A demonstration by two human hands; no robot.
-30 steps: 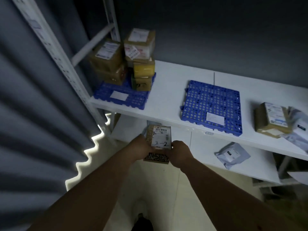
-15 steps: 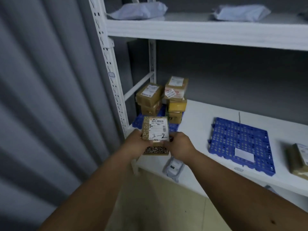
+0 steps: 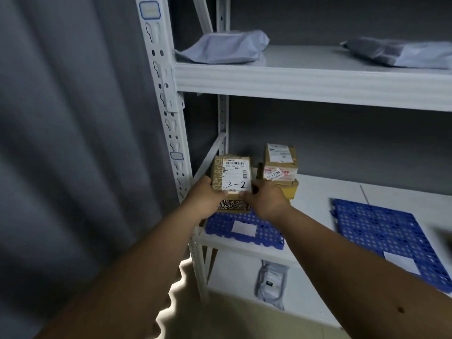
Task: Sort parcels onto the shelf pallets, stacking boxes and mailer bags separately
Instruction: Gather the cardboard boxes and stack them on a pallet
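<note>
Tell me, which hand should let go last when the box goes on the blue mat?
Probably the left hand: it grips the box on the side above the left pallet. The right hand is nearer the stacked boxes and could bump them.

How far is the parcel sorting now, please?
Done: a box stack already stands on the left pallet. In hand: left hand and right hand hold the box marked 3-2 over it. Left: the right pallet is bare; mailer bags lie loose.

The white shelf (image 3: 315,189) carries two blue pallets (image 3: 244,228) (image 3: 386,236), the left one bearing stacked boxes (image 3: 280,167).
</note>
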